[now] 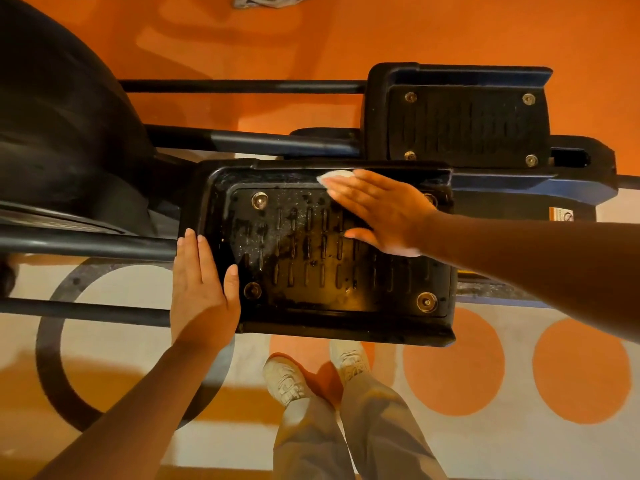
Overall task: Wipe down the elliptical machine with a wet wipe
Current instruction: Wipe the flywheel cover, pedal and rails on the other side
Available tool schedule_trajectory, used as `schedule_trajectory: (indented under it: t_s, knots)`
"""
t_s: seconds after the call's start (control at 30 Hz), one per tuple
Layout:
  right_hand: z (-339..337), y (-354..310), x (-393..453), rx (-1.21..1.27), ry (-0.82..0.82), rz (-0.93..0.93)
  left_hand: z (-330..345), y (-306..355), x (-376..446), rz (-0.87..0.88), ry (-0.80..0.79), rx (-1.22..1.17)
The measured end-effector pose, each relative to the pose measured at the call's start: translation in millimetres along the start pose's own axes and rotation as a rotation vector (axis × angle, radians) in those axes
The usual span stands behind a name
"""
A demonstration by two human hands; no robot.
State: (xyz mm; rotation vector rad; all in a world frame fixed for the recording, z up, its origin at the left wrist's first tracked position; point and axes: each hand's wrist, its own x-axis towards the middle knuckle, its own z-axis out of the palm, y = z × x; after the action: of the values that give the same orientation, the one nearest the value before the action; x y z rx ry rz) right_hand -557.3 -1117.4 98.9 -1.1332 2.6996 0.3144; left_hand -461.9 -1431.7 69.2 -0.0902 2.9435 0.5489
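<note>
**Wiping the near pedal, wipe pinned under a flat hand**

Labels first: there's one small orange-and-white sticker (561,214) on the frame off to the right, just above the right forearm, but the print is way too tiny to read. No brand name visible anywhere that I can make out.

The wet wipe (335,176) is a small white wad on the far rim of the near pedal (311,258). The right hand (377,211) lies flat on it with fingers straight and together, pressing down rather than gripping; only the edge of the wipe peeks out past the fingertips (332,183), the rest is under the hand. The thumb sticks out toward the middle of the pedal tread.

The left hand (202,282) rests on the pedal's left end, fingers straight along the outside of the rim and the thumb laid over onto the inside edge. So neither hand is clenched.

Counts: two pedals on the elliptical (62,126), the near one looks wet and speckled, the far pedal (467,126) looks dry. Four round bolts on each, though one of the near pedal's is mostly hidden by the right hand. Two pale sneakers (287,379) below on an orange-and-grey floor (453,362) with circles. One grey cloth (273,0) lies at the top edge.
</note>
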Motion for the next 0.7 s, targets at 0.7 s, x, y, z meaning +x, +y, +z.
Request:
schedule_trajectory:
  t_s: [0.7]
  knots:
    - [-14.4,-65.4,103.0,0.089,0.032,0.011,-2.7,-22.0,1.3,0.089,-0.039,-0.062]
